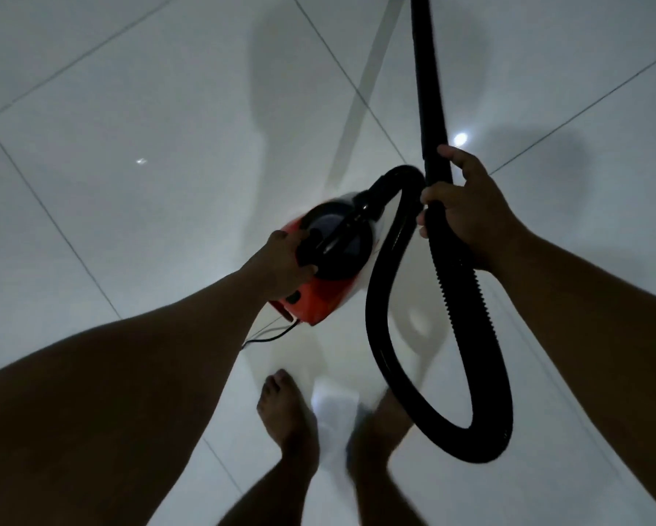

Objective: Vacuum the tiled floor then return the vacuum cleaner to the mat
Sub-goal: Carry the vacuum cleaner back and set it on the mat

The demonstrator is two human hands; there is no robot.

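Head view | left hand [280,265] grips vacuum cleaner [330,260] handle | right hand [466,218] fingers clamp hose [451,298] | feet blurred

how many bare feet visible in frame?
2. One foot stands on the tiled floor at bottom centre, toes sharp. The other foot is just to its right, motion-blurred and partly behind the black hose loop.

Open tiled floor [148,127] left and ahead; looped hose [466,317] and bare feet [284,411] crowd lower middle.
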